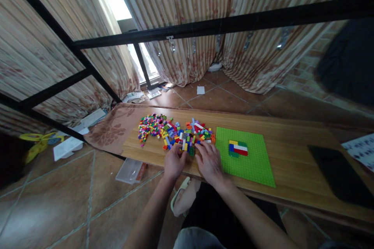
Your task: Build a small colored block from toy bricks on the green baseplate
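Observation:
A loose heap of toy building bricks [176,134] in many colours lies on the wooden table in front of me. At its near edge is my left hand [174,160], fingers curled in towards the bricks; whatever they hold is hidden. My right hand [209,160] reaches over the heap's right side, fingers bent but apart, fingertips by the bricks. A dark green brick [191,151] lies between the two hands. To the right sits a bright green baseplate [251,171], bearing a small flat block of joined bricks [240,149] in yellow, blue, white, red and green.
Smaller bricks [152,124] form a second heap at the table's left. A dark flat panel [339,173] rests on the table [292,155] at right. Below the near edge, a clear plastic box [129,170] is on the tiled floor. A black metal rail [204,29] crosses beyond.

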The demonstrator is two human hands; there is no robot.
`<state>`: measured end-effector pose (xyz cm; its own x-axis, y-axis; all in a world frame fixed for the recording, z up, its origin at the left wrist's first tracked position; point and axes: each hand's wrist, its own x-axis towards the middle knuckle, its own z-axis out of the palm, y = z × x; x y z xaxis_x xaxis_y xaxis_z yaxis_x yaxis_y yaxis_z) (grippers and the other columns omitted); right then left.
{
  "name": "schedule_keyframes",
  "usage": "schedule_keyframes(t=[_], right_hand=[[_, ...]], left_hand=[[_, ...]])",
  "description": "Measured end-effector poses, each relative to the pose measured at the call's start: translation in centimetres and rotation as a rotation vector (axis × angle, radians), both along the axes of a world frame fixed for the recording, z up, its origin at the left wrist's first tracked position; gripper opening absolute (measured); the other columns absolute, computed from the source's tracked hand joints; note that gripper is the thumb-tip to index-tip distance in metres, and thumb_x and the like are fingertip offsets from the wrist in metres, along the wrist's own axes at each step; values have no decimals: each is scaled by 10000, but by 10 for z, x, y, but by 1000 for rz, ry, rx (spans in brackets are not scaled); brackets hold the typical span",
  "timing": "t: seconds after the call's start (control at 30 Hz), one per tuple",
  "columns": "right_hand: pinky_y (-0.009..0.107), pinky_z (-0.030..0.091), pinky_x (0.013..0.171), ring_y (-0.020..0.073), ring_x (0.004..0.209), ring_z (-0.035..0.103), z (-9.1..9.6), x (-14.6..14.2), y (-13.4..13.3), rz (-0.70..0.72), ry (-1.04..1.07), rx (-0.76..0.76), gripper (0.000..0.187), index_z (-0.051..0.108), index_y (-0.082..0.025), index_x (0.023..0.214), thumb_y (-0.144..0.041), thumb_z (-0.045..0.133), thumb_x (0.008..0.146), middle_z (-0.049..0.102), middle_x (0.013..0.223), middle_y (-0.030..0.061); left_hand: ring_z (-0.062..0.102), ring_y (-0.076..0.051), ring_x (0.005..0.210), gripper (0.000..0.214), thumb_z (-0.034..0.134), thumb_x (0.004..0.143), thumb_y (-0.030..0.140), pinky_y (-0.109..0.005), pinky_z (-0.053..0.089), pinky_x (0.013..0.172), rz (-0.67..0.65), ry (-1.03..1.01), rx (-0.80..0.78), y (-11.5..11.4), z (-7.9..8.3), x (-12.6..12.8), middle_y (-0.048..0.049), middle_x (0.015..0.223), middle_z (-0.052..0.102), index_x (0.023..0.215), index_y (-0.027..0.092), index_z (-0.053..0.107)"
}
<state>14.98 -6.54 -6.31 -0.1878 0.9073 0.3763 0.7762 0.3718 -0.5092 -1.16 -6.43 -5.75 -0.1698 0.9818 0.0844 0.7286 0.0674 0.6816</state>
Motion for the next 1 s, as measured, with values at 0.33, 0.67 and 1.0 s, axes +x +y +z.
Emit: schedule_keyframes(t=[0.33,0.67,1.0], right_hand=[[462,407,971,278,1163,466,5,-13,-17,92,-108,-10,329,607,-243,1181,-179,502,875,520,1310,99],[456,411,988,275,1160,468,11,-9,-19,53,-93,-26,329,590,-214,1186,-202,549,860,516,1316,105],[449,433,957,254,1125,500,5,1,-25,7,154,40,331,572,-201,1201,-167,491,883,582,1228,102]], left_hand=[[598,-154,687,149,551,818,301,-243,388,639,80,67,-45,5,12,10,-18,731,645,868,195,643],[606,-156,700,230,503,830,359,-244,427,652,144,-183,37,7,11,7,-25,760,665,862,174,634],[577,-149,673,300,434,876,381,-241,431,625,21,-250,45,-16,17,20,-18,702,626,825,160,631]])
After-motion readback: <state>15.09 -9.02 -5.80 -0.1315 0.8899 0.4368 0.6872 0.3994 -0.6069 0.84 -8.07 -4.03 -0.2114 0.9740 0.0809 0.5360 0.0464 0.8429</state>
